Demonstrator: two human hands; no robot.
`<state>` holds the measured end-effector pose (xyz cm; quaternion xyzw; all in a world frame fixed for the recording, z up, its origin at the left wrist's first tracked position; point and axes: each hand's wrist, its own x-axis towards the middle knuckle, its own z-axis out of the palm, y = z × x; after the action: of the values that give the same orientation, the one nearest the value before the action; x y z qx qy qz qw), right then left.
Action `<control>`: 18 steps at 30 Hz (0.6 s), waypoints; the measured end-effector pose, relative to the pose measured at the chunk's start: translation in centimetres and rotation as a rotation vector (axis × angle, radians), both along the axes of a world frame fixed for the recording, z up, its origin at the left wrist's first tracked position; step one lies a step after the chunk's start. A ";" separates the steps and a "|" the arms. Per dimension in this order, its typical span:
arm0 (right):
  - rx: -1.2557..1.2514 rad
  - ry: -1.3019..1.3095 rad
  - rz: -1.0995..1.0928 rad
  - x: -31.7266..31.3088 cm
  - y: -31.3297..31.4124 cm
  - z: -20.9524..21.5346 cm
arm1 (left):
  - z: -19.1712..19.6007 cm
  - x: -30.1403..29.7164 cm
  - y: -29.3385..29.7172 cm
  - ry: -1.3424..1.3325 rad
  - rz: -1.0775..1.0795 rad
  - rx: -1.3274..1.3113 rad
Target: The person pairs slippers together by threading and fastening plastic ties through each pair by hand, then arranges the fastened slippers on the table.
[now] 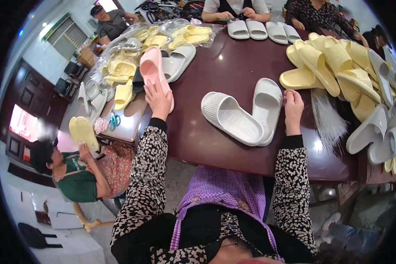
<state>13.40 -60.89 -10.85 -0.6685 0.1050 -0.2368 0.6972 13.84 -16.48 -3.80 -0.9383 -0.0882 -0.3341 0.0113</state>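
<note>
My left hand (158, 100) lies with fingers spread on a pink slipper (151, 65) at the table's left side. My right hand (293, 108) is closed beside a pair of white slippers, its fingertips pressed together; what they hold, if anything, is too small to make out. In the middle, one white slipper (231, 115) lies slanted with its heel against the other white slipper (267, 105), which points away from me. A bundle of thin clear plastic strands (328, 119) hangs just right of my right hand.
Yellow slippers (321, 61) are heaped at the right, with grey slippers (369, 127) below them. Bagged yellow slippers (154, 40) cover the far left. Teal scissors (114, 121) lie near a seated co-worker (81, 171) holding a yellow slipper. Other people sit along the far edge.
</note>
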 end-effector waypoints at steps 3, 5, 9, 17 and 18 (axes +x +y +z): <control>-0.131 -0.041 -0.067 0.2 -0.2 0.2 | 1.2 -1.2 -4.4 -0.172 -0.339 -0.008; -0.212 -0.063 -0.095 0.4 0.3 0.6 | 1.4 -1.1 -6.5 -0.095 -0.501 -0.176; -0.272 -0.034 -0.092 -0.3 1.2 2.0 | 0.3 -0.5 -9.9 0.098 -0.757 -0.614; -0.521 -0.026 0.186 -1.9 0.4 2.7 | -2.6 -2.3 -11.6 0.300 -0.820 -0.825; -0.725 -0.089 0.158 -2.0 0.2 3.0 | -2.1 -2.5 -11.9 0.348 -0.818 -0.793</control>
<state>11.39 -60.69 -7.90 -0.8669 -0.0681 -0.2330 0.4353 11.30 -28.35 -5.89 -0.8698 0.1657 -0.0941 -0.4551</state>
